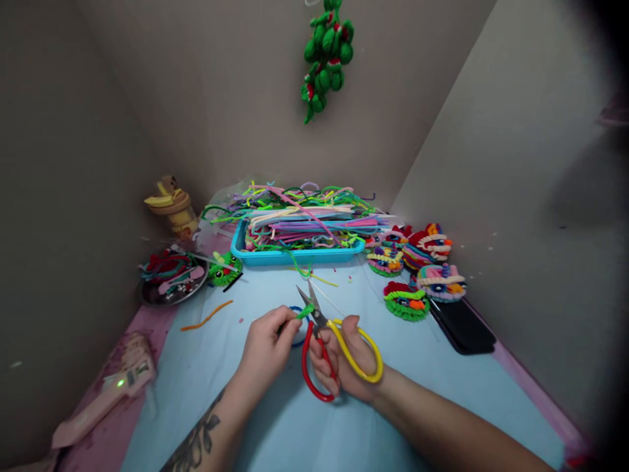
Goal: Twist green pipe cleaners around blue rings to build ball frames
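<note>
My left hand (pixel 269 339) is closed in a pinch on a green pipe cleaner (pixel 305 311), whose short end pokes out toward the right. Around the handles of a pair of scissors (pixel 319 318), one red and one yellow, my right hand (pixel 346 357) is closed. The scissors' blades are spread apart and point away from me, with the green tip at or between them; I cannot tell if they touch it. Just behind my left fingers lies a blue ring-shaped piece (pixel 297 340), partly hidden.
A blue tray (pixel 299 257) heaped with pipe cleaners stands at the back. Several colourful bird-like pieces (pixel 407 303) and a black phone (pixel 464 326) lie right. At left are a metal bowl (pixel 171 298), an orange pipe cleaner (pixel 206 317) and a lit pink glue gun (pixel 111 393).
</note>
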`<state>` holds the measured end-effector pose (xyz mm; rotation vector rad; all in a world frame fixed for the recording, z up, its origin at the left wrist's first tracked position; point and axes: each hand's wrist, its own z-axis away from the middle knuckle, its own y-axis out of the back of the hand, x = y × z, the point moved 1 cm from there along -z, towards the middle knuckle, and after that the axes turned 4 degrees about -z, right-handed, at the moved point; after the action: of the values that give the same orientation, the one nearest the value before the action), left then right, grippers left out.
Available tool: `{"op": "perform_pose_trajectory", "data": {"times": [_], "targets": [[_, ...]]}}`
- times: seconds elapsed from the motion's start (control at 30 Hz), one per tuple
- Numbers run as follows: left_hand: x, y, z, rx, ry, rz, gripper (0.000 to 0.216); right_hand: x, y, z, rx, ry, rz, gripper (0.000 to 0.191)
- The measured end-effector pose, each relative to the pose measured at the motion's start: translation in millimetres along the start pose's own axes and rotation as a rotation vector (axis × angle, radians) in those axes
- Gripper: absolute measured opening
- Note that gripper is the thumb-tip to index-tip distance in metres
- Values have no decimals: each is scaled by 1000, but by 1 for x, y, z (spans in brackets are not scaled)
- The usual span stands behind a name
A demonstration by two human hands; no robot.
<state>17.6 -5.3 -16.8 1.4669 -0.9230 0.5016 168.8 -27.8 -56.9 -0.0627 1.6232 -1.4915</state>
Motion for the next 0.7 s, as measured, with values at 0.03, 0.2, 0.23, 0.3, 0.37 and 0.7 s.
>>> {"op": "perform_pose_trajectory", "data": {"times": [0.03,0.2,0.23,0.3,0.37,0.7], "targets": [[1,0,0,3,14,28,24,0,1,0,-1,-4,-2,81],[1,-1,-4,-45,182,321,24,-5,0,-1,-104,-83,-35,86],[0,-1,-5,-70,219,399,25,-6,-1,0,-137,-97,-44,87],[-3,-2,-7,-110,287,535,26,-8,-2,2,-192,-132,-69,88],[-6,-2,-7,-118,337,617,26,-9,-3,3,-229,-168,-96,90],[-7,4,-4,216,213,181,23,-9,-8,7,-309,-224,-94,92]]}}
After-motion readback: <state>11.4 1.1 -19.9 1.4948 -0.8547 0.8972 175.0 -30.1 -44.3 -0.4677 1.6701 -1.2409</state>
